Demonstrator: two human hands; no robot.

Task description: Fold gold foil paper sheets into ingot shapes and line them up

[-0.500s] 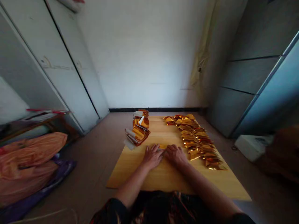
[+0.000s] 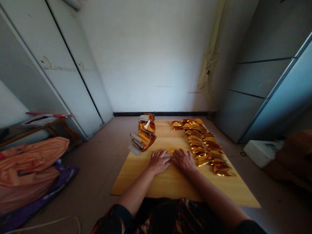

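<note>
From the head camera, and here's the action at the board: both bare hands are down together on the near middle of a pale wooden board (image 2: pixel 136 183) lying on the floor. The left hand (image 2: pixel 159 162) is flat and palm-down, its fingers spread, with no closed grip at all. The right hand (image 2: pixel 184 161) mirrors it, just as wide and flat, with its fingertips almost meeting those of the left. Between and under them sits a piece of gold foil (image 2: pixel 170 151); only a small bright corner shows past the fingers, and a pale strip (image 2: pixel 167 155) lies at the fingertips, partly hidden. Neither hand is pinching it; both are simply lying on top.

Up the board to the right runs a long double row of folded gold foil pieces (image 2: pixel 204 143), its near end just beside the right hand. Up to the left stands a loose heap of curled gold foil sheets (image 2: pixel 146 138) with a white paper roll (image 2: pixel 135 137) resting against it, near the board's far edge.

Around the board, a dark patterned sleeve (image 2: pixel 117 217) covers the left upper arm. On the floor to the left lie an orange bag (image 2: pixel 29 165) and a purple bag (image 2: pixel 57 183). Over on the right sits a white box (image 2: pixel 262 152), beside a brown object (image 2: pixel 294 156).
</note>
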